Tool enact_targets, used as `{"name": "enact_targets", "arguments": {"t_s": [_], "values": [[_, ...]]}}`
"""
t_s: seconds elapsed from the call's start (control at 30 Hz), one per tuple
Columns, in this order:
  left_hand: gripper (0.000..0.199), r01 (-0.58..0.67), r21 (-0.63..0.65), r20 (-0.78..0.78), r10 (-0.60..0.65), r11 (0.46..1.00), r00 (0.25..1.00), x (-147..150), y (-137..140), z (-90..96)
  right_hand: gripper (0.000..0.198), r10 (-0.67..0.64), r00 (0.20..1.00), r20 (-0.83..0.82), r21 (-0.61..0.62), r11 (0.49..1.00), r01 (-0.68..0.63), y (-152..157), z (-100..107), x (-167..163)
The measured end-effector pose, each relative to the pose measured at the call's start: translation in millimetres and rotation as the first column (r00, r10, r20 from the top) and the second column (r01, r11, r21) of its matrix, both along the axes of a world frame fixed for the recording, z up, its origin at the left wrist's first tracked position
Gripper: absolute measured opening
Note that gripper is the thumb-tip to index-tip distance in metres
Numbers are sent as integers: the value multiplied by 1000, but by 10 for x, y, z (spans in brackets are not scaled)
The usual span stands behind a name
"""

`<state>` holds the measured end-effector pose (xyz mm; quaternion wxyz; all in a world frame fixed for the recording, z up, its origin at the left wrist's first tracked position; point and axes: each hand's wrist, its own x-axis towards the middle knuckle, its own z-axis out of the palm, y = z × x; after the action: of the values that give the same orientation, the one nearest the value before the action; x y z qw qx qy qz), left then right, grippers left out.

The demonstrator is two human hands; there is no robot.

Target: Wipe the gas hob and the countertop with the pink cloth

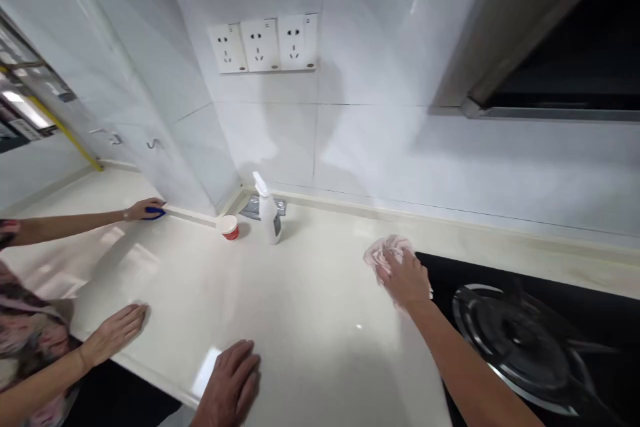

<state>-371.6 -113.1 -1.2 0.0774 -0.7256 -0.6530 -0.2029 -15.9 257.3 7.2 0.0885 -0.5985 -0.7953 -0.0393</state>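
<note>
My right hand (406,278) is closed on a crumpled pale pink cloth (393,245), pressed to the white countertop (305,307) beside the left corner of the black gas stove (440,273). Part of the cloth is hidden under the palm. Near the counter's front edge, my left hand (230,380) lies on the surface with its fingers stretched out, holding nothing. Toward the back wall stand a white spray bottle (270,217) and a small white and red tub (229,227). Behind the bottle lies a grey flat packet (250,208).
At the left another person rests one hand (117,330) on the counter and holds a blue scrubber (155,213) against the wall's base with the other. Sockets (257,45) sit on the tiled wall. A range hood (540,110) overhangs the stove's burner (515,340).
</note>
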Motion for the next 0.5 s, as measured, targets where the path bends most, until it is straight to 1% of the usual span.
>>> {"name": "enact_targets", "arguments": {"t_s": [0.1,0.2,0.3,0.37,0.43,0.5], "values": [[27,16,26,-7,-16,1000,1000,-38,36,-53,52,29,999,17,4,1000,-29,-205,69,119],[29,38,47,-18,-37,998,999,-70,62,-67,47,-6,1000,30,26,1000,5,-599,81,155],[29,53,54,-26,-51,997,998,-95,84,-68,43,-32,999,29,63,998,30,-1215,23,228],[28,59,59,-28,-57,997,998,-106,100,-73,41,-29,1000,5,83,996,28,-1700,-74,329],[28,62,58,-30,-60,996,998,-116,115,-84,40,-10,999,-49,82,997,14,-2184,-233,467],[28,63,57,-37,-61,996,997,-126,129,-97,44,13,991,-137,65,998,-4,-2615,-429,616]]}}
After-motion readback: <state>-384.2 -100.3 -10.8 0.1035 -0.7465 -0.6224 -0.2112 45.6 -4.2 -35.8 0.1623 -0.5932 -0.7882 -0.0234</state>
